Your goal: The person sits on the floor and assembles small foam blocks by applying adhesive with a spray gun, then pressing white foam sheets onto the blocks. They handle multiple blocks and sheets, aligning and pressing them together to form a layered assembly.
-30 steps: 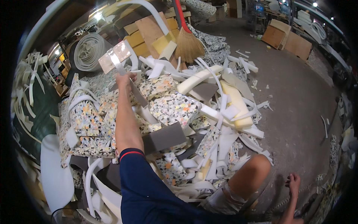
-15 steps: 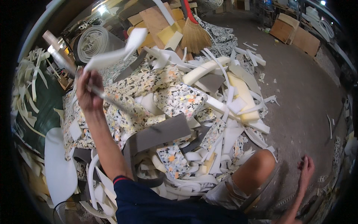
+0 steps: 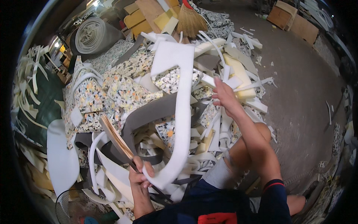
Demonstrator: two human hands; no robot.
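My left hand [image 3: 143, 173] is closed round the lower end of a curved white foam strip [image 3: 182, 108]. The strip rises from it and widens into a flat piece at the top. The same hand grips a long, narrow tool [image 3: 115, 136] with a flat, light brown, wood-like upper part. A thin dark part runs below the fist; its exact kind is unclear. My right hand [image 3: 226, 98] is raised over the scrap pile, fingers stretched and holding nothing, right of the strip. Under both hands lie speckled foam pieces [image 3: 132, 84] and a bent grey foam strip [image 3: 149, 110].
Behind the pile are a large foam roll [image 3: 93, 35] and a straw broom [image 3: 191, 21]. A wire-guarded fan [image 3: 76, 207] stands at the lower left, near a white sheet [image 3: 61, 160]. Grey floor [image 3: 298, 97] stretches to the right, with brown boards [image 3: 287, 18] beyond.
My left hand has come down toward my body with the strip and tool. The right hand has moved from the far right to above the pile.
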